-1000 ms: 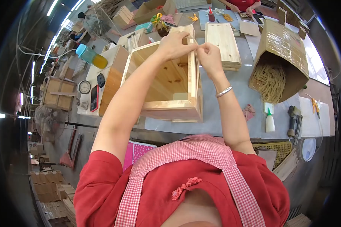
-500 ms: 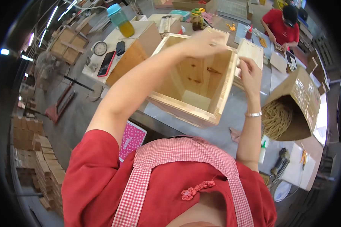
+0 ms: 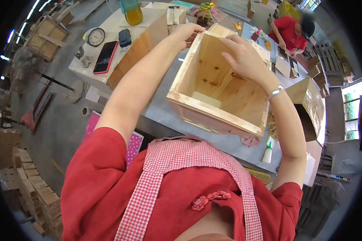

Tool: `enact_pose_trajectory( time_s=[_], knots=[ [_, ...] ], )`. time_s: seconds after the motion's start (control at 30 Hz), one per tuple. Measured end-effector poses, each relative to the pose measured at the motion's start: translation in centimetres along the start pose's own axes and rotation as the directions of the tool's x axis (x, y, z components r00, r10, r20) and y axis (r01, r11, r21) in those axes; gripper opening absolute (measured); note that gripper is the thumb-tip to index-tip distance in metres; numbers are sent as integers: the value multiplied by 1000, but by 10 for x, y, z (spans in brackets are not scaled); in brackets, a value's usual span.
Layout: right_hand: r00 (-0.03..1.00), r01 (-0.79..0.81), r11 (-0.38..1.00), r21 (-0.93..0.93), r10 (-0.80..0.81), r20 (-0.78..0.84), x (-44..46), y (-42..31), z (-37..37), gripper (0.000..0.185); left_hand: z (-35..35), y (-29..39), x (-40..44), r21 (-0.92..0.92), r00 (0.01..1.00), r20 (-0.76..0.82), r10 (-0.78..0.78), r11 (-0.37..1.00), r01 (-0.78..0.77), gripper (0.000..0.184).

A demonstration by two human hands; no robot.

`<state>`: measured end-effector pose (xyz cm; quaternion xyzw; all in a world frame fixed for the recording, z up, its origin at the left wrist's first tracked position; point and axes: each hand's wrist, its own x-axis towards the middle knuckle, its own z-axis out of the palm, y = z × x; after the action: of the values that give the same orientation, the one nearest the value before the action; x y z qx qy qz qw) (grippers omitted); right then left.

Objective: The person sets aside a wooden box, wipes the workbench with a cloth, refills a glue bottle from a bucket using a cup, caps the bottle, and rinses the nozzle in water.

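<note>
Wooden box point(image 3: 225, 82) on desk point(image 3: 160, 108), open top facing up, knotted inner walls visible, part of far rim covered by right hand point(image 3: 245, 58). Right fingers extended near far rim, thumb spread apart over opening; whether fingertips touch wood, cannot tell. Left hand point(image 3: 185, 35) at far left corner, fingers bent; cannot tell whether pinching rim. Carton point(image 3: 311, 98) partly behind right forearm point(image 3: 290, 124), rope-like strands point(image 3: 272, 125) barely showing. Bottle point(image 3: 133, 16) cut off at top edge.
</note>
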<state>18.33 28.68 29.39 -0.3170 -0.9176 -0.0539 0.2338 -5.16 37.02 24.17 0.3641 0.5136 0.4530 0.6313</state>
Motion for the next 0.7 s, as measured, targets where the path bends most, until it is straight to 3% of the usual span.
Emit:
enact_pose_trajectory(
  time_s=[0.2,0.27,0.33,0.43,0.47,0.53,0.6,0.7],
  knots=[
    [974,-176,981,-82,186,129,46,-10,41,40,0,-4,3,-117,999,18,47,992,-45,8],
    [982,-132,987,-88,142,121,49,-6,43,38,-2,-8,9,-107,997,70,40,994,-32,13],
    [989,-83,993,-87,93,117,48,-5,42,36,-9,-21,29,-187,969,197,150,976,-113,14],
    [972,-128,991,-33,132,196,48,-6,34,46,-4,-11,9,-208,976,154,155,971,-122,13],
    [968,-138,990,-39,143,206,44,-19,33,46,-2,-11,6,-182,982,118,150,975,-127,14],
    [995,-80,997,-6,81,65,32,-65,20,36,-1,-11,10,-235,970,182,160,965,-115,12],
    [977,-184,977,108,170,126,18,-126,-6,37,-3,-16,21,-242,959,212,187,961,-133,9],
    [963,-174,976,134,140,232,-8,-173,-21,40,2,-22,28,-285,963,189,193,949,-134,10]
  ],
)
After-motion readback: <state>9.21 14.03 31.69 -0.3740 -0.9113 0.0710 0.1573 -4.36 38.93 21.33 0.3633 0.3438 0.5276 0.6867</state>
